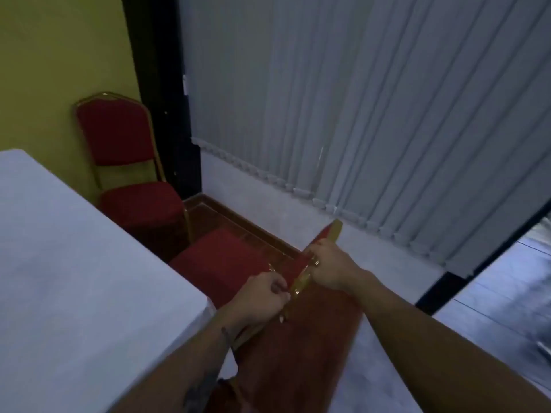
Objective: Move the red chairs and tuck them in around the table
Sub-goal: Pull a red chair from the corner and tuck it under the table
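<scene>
A red padded chair point(310, 317) with a gold frame stands right in front of me, seen from above and behind. Its seat point(217, 260) faces the table with the white cloth point(74, 263) on the left. My left hand point(262, 296) and my right hand point(328, 266) both grip the gold top rail of its backrest. A second red chair point(125, 162) stands farther back against the yellow wall, beside the table's far corner, apart from the table.
Grey vertical blinds point(357, 114) cover the window on the right side. A black frame post point(155, 84) rises between the yellow wall and the blinds. Dark wooden skirting runs along the floor below the blinds. Pale floor lies to the right of the held chair.
</scene>
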